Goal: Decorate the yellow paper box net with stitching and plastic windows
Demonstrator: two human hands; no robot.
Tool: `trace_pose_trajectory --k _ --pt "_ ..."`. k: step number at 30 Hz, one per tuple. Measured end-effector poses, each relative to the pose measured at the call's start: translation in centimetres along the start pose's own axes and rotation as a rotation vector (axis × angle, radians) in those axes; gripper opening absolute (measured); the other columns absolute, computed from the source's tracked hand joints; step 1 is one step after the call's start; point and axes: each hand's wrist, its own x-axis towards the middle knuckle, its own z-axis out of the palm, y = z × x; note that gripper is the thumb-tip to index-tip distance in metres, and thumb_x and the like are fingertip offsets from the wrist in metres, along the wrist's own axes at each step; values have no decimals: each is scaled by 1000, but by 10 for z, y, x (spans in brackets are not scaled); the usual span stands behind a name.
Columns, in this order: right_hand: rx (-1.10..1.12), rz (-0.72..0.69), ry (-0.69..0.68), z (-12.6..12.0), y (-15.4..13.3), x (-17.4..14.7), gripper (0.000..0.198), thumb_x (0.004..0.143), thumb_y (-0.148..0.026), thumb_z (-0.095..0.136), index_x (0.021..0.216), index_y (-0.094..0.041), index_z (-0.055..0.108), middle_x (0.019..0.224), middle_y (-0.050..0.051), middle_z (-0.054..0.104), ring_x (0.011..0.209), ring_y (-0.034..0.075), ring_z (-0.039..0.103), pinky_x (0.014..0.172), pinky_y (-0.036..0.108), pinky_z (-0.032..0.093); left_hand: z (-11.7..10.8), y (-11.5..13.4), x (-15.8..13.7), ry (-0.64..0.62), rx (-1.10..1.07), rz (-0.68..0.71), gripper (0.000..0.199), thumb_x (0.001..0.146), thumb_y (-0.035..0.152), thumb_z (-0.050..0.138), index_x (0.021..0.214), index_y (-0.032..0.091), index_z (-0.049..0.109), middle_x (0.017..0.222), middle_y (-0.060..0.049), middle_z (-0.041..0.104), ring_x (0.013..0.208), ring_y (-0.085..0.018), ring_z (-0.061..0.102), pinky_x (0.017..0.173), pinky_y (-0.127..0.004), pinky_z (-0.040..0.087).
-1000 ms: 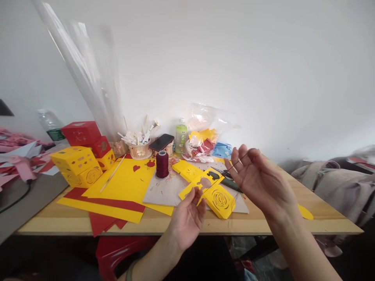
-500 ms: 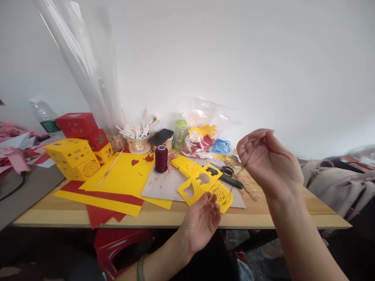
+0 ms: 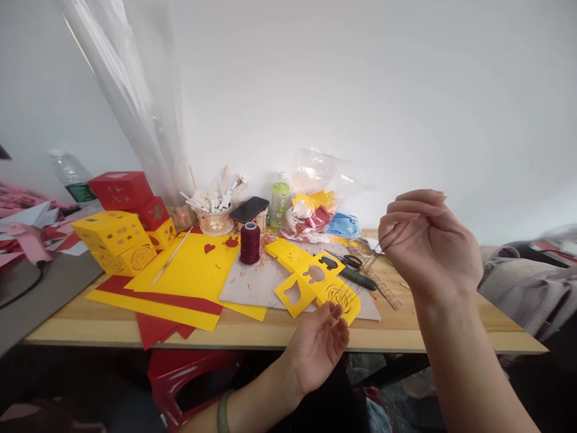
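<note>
Several dark strands of thread (image 3: pixel 370 263) run slanting between my two hands above the table. My left hand (image 3: pixel 318 343) is low near the table's front edge, thumb and fingertips pinched on the lower end of the thread. Higher up on the right, my right hand (image 3: pixel 430 246) is curled with the thread looped round its fingers. Below the strands lies a yellow cut-out card (image 3: pixel 311 267) with rabbit, heart and rose shapes cut through it. A spool of dark red thread (image 3: pixel 249 245) stands upright on the grey board (image 3: pixel 238 288).
Scissors (image 3: pixel 351 261), a dark-handled tool (image 3: pixel 360 278) and a ruler (image 3: pixel 388 296) lie right of the card. Red boxes (image 3: pixel 121 191) and yellow boxes (image 3: pixel 108 234) are stacked left, beside yellow sheets (image 3: pixel 189 258). Behind stand a marker basket (image 3: pixel 215 222), phone (image 3: pixel 249 209) and green bottle (image 3: pixel 280 201).
My right hand has moved a little to the right and slightly up, drawing the strands with it. My left hand has shifted slightly right, still pinching the thread.
</note>
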Motion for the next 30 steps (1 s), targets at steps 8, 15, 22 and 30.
trace_pose_trajectory --k 8,15,22,30 --pt "-134 -1 34 2 -1 -8 19 90 -11 37 76 -19 46 55 -7 41 38 1 33 35 12 27 -11 -5 4 19 57 -53 11 85 18 55 82 9 61 73 -1 63 56 -7 61 57 -18 52" --pt "-456 125 141 -15 -1 -36 15 84 -19 54 70 -19 49 54 -8 19 43 6 9 35 16 15 -11 20 -23 -18 800 133 25 68 25 73 89 12 67 95 -4 62 61 -6 56 58 -19 48" --pt "-926 708 94 -63 39 -107 29 84 -45 53 78 -17 52 54 -8 28 47 6 22 42 17 15 -9 48 -67 122 1310 665 20 76 34 62 85 17 67 89 -4 64 76 -15 56 73 -24 45" --pt "-1133 555 12 -64 66 -137 29 91 -47 39 82 -20 49 72 -2 42 68 11 37 65 23 34 -10 38 -74 -11 1149 294 26 71 31 70 92 17 66 68 0 60 61 -10 53 60 -21 43"
